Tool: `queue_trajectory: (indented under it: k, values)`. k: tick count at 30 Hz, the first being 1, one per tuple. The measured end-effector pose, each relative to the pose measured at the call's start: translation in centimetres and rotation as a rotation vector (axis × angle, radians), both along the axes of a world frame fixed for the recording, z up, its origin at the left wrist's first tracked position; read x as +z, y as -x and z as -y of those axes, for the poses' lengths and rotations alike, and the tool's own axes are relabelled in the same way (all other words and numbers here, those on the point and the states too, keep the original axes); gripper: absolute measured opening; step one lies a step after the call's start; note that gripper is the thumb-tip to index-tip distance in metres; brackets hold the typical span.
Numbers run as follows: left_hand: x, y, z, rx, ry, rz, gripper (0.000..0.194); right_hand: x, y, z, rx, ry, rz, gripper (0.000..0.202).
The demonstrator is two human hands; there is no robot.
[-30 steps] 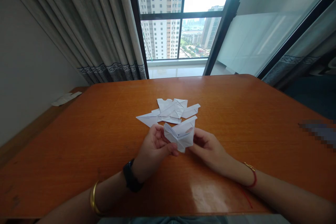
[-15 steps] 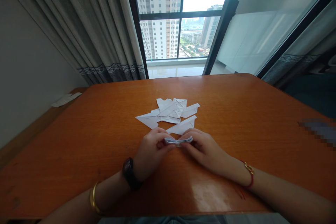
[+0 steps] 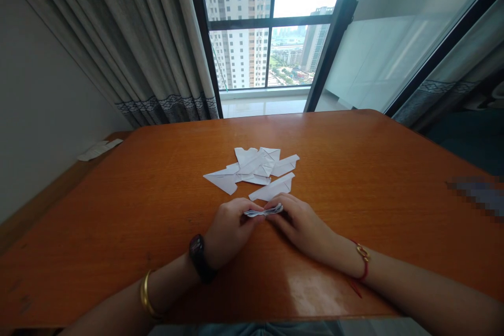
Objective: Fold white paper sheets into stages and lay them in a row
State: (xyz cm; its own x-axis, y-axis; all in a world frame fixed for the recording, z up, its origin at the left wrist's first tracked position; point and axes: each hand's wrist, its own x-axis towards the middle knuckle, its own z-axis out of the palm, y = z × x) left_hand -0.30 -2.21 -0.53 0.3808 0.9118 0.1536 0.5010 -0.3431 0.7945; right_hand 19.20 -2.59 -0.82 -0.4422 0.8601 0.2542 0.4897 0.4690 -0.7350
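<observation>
A small folded white paper [image 3: 263, 212], made of several layers, is held between both hands near the middle of the table. My left hand [image 3: 232, 226] pinches its left part, thumb nearest me and fingers behind. On the right part, my right hand [image 3: 301, 223] has its thumb and fingers closed. Just beyond the hands lies a folded white paper piece [image 3: 273, 187], with a pile of folded white papers [image 3: 252, 165] behind it. A pointed folded paper [image 3: 222, 179] sticks out at the pile's left.
The orange-brown wooden table [image 3: 157, 178] spans the view. A blurred, pixelated object [image 3: 478, 197] lies at its right edge. White paper [image 3: 100, 150] rests on a ledge at the far left. Curtains and a window stand beyond the table.
Both hands have shifted slightly; the right hand has moved a little left, and the held paper looks narrower. The papers on the table have stayed in place.
</observation>
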Motion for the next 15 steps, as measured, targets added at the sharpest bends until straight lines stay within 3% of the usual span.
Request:
queue_trajectory:
  k: [4, 7, 10, 15]
  values:
    - [-0.1, 0.0, 0.0, 0.019, 0.049, 0.072, 0.017, 0.8, 0.3, 0.1, -0.052, 0.126, -0.038, 0.010]
    - [-0.1, 0.0, 0.1, -0.019, 0.172, 0.212, 0.024, 1.6, -1.3, -1.7, -0.006, 0.314, -0.125, 0.017]
    - [0.2, 0.1, 0.2, -0.024, 0.168, 0.252, 0.036, 2.5, -6.0, -6.0, -0.046, 0.405, -0.194, 0.021]
    - [0.6, 0.3, 0.2, -0.069, -0.007, 0.118, 0.029, 3.5, -15.9, -15.1, -0.509, 0.421, -0.091, 0.021]
